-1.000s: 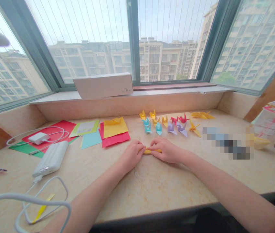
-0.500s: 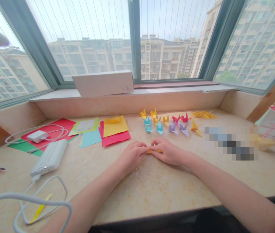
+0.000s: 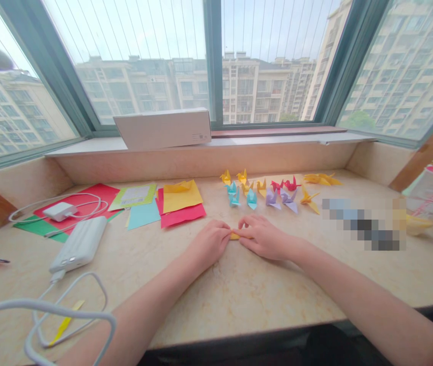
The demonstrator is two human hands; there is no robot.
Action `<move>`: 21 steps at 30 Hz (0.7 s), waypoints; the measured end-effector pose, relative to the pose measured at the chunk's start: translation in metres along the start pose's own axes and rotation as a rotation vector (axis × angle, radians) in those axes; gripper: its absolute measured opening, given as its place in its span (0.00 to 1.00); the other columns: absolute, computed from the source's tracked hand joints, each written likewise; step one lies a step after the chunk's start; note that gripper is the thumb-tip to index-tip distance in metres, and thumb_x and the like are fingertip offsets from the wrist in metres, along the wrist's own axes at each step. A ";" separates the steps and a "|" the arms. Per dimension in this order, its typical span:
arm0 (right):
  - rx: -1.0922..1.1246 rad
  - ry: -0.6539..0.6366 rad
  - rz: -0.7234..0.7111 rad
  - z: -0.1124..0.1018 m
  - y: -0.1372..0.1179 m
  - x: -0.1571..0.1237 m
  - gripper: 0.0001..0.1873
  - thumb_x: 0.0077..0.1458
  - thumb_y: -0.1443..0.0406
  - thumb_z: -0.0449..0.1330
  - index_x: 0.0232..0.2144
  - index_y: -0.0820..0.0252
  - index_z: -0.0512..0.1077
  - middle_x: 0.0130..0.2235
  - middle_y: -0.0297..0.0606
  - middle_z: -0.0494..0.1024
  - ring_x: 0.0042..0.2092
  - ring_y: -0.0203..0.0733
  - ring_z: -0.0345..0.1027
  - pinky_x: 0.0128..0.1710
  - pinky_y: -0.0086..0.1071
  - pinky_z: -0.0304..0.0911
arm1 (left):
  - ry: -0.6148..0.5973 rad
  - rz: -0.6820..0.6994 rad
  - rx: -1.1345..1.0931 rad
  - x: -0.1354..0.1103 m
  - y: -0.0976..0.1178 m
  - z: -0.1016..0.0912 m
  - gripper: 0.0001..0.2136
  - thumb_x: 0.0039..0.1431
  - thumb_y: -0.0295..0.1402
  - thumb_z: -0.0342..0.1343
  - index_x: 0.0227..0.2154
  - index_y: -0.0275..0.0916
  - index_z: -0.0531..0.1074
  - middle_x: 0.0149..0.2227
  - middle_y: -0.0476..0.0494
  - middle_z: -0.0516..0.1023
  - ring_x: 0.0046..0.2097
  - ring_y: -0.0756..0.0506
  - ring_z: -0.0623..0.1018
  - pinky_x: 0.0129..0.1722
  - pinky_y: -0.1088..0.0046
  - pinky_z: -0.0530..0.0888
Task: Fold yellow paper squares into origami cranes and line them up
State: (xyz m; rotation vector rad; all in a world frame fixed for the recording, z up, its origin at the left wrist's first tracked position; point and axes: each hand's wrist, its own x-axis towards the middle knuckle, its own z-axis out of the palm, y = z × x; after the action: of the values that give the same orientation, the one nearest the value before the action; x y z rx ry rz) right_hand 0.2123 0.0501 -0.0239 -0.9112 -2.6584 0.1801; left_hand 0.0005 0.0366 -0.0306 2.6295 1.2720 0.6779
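Left hand (image 3: 210,243) and right hand (image 3: 264,236) pinch the yellow paper (image 3: 234,236) flat on the table (image 3: 239,290), frame centre. Looks mid-crease; next fold needs aligned edges, firm press.

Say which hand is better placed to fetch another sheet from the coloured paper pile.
Left, probably. Both hands pinch the yellow folded paper, but the left hand is on the side of the coloured paper pile, which lies just beyond and left of it; the right hand would have to cross over.

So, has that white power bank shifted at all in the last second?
No. The power bank lies just as before, in front of the charger and the red sheet; only the camera drifted.
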 end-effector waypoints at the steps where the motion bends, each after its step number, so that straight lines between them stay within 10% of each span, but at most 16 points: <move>1: 0.001 0.006 -0.004 -0.001 0.000 0.000 0.15 0.64 0.64 0.54 0.49 0.55 0.75 0.46 0.44 0.74 0.49 0.48 0.66 0.51 0.44 0.60 | -0.007 0.000 0.002 0.000 0.000 0.000 0.11 0.63 0.24 0.51 0.36 0.36 0.80 0.40 0.39 0.81 0.43 0.43 0.77 0.48 0.68 0.72; 21: 0.040 -0.033 -0.110 -0.007 0.006 0.000 0.14 0.63 0.65 0.55 0.47 0.51 0.77 0.44 0.40 0.78 0.47 0.45 0.70 0.51 0.43 0.59 | 0.025 -0.079 -0.099 -0.001 -0.002 -0.009 0.06 0.58 0.25 0.57 0.36 0.37 0.77 0.41 0.42 0.79 0.45 0.43 0.77 0.48 0.68 0.72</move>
State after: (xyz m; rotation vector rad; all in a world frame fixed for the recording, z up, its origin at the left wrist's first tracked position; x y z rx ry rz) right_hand 0.2177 0.0547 -0.0185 -0.7535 -2.7166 0.2234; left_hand -0.0057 0.0362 -0.0231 2.4861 1.3059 0.7438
